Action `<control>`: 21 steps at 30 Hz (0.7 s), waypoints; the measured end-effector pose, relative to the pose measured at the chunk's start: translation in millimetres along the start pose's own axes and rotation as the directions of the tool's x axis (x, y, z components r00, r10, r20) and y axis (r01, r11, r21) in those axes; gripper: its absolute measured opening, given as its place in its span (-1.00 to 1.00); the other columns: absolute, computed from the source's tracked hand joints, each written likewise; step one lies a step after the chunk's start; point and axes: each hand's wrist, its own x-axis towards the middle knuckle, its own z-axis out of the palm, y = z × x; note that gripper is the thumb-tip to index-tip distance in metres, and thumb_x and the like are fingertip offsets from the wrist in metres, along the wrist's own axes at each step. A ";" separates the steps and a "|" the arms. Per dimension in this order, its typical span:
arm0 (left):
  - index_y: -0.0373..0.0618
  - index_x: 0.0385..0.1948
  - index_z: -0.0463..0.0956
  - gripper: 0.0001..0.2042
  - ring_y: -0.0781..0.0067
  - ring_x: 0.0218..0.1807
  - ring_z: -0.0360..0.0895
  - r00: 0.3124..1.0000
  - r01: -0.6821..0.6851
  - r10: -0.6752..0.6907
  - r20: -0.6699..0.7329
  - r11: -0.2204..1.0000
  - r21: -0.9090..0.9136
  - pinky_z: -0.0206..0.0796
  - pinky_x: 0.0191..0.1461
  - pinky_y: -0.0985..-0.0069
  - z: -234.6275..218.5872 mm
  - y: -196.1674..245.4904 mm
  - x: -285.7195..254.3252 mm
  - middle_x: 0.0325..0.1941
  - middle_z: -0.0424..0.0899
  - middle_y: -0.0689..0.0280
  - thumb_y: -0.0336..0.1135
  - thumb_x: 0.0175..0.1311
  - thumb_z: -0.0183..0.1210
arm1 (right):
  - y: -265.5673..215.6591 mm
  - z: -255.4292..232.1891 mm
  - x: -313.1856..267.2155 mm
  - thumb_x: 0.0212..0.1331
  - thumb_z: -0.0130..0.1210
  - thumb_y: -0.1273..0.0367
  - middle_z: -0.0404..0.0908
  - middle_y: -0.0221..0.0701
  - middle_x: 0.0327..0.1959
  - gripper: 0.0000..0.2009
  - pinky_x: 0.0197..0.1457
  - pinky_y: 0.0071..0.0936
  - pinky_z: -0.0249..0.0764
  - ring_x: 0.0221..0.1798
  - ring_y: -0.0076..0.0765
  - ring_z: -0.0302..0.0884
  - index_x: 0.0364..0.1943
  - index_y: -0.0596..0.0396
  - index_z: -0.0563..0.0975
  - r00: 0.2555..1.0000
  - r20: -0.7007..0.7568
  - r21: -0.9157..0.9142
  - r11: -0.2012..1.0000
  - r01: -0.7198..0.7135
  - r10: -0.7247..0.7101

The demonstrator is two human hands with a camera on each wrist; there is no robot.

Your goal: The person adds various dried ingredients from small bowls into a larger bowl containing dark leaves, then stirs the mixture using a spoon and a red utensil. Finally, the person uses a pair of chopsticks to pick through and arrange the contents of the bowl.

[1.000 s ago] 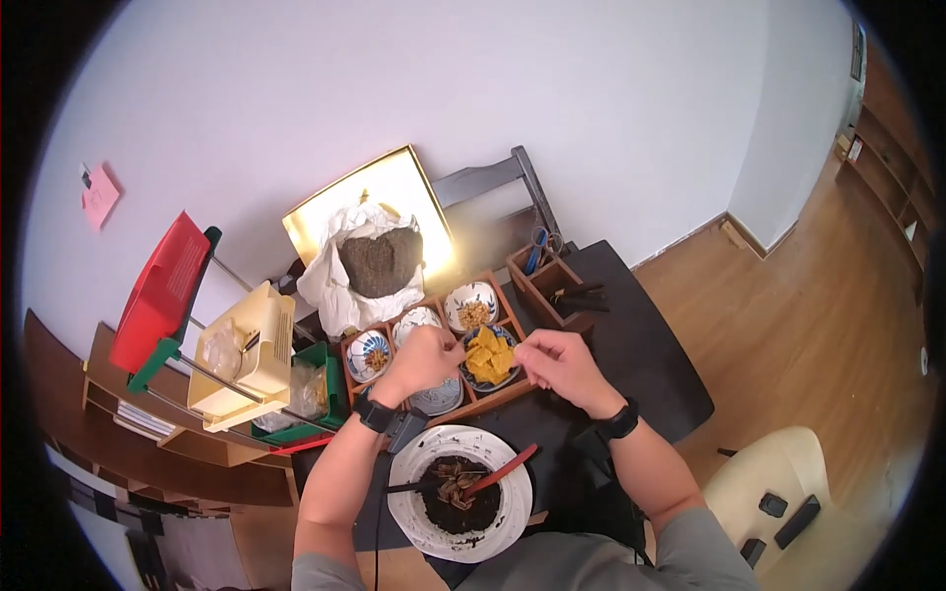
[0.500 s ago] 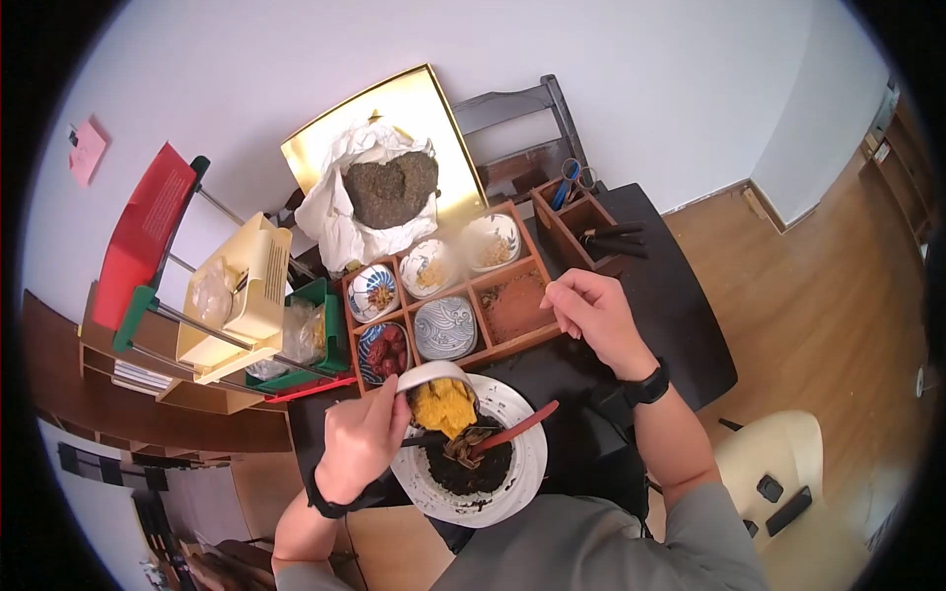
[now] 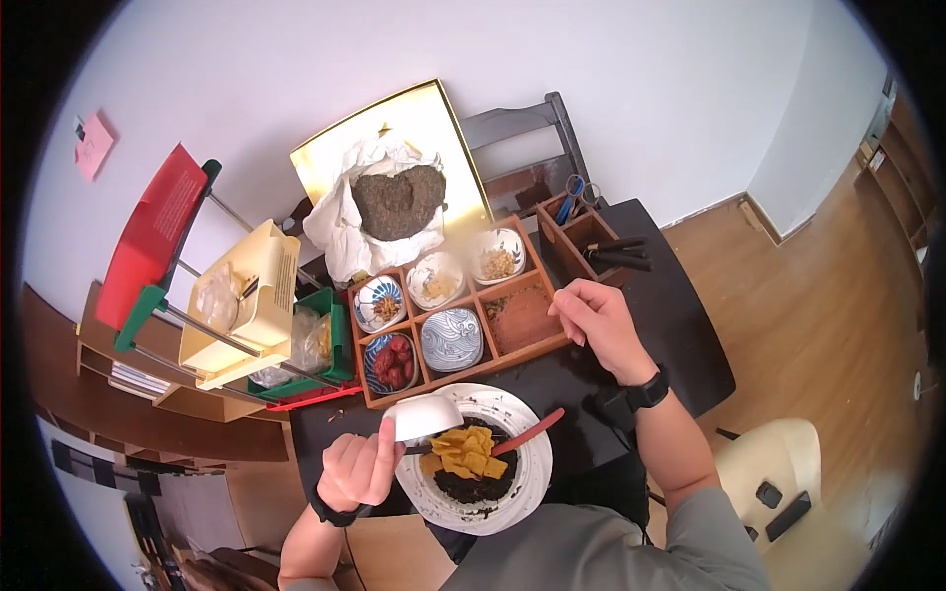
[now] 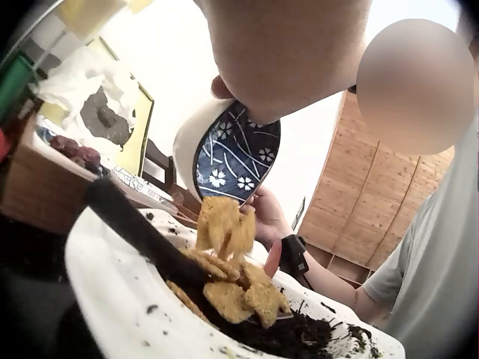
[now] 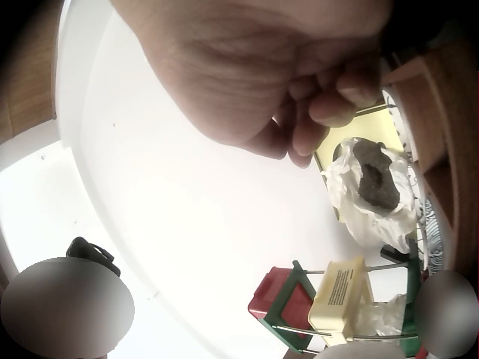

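Note:
My left hand [image 3: 357,469] grips a small bowl [image 3: 428,418] by its side, tipped over a white basin [image 3: 537,473]. In the left wrist view the bowl's inside [image 4: 238,153] is dark blue with white flowers. Yellow-brown flat pieces [image 4: 224,224] tumble from its lip, and a heap of them [image 3: 463,451] lies on the dark crumbly contents of the basin. A red handle [image 3: 532,430] and a black handle [image 4: 138,232] lean on the basin's rim. My right hand [image 3: 603,327], fingers loosely curled and holding nothing, hovers at the right edge of the divided wooden tray [image 3: 522,317].
Several bowls stand in the tray, among them one of red dates [image 3: 394,362] and an upside-down patterned one [image 3: 451,340]. Behind are a dark pressed cake [image 3: 399,202] in white paper, a gold box lid [image 3: 448,128] and a scissors holder [image 3: 576,231]. Stacked bins [image 3: 241,295] stand left.
My left hand has taken the bowl of yellow pieces from the tray, brought it over the basin and tipped it further; the pieces have dropped in. My right hand stays by the vacated compartment.

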 end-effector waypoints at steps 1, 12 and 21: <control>-0.63 0.00 0.53 -0.64 0.54 -0.66 0.37 1.000 -0.004 0.004 -0.004 1.000 0.003 0.20 -0.58 0.56 -2.3 -2.9 1.9 -0.53 0.54 0.30 -0.55 0.19 0.26 | 0.0 0.4 -0.1 0.47 0.09 0.31 0.47 -0.59 -0.61 -0.75 -0.51 -0.72 0.21 -0.58 -0.75 0.31 -0.35 0.16 0.61 1.000 0.000 0.000 1.000 0.001 -0.001; -0.45 -0.01 0.61 -0.62 0.34 -0.68 0.42 0.926 0.358 -0.365 -0.100 0.930 -0.084 0.30 -0.57 0.43 30.0 -13.4 34.6 -0.64 0.47 0.26 -0.63 0.06 0.33 | -4.7 1.8 -3.1 0.46 0.11 0.30 0.46 -0.60 -0.62 -0.76 -0.50 -0.73 0.22 -0.57 -0.76 0.32 -0.34 0.15 0.62 1.000 0.017 0.004 1.000 -0.024 0.024; -0.25 -0.30 0.72 -0.88 0.14 -0.53 0.67 0.571 0.761 -0.771 0.282 0.367 -0.535 0.47 -0.41 0.35 118.2 -26.8 108.0 -0.55 0.66 0.02 -0.42 0.23 0.26 | -5.3 2.6 -2.6 0.45 0.10 0.33 0.48 -0.58 -0.61 -0.77 -0.52 -0.73 0.21 -0.59 -0.75 0.33 -0.36 0.16 0.61 1.000 -0.008 -0.003 1.000 -0.021 0.021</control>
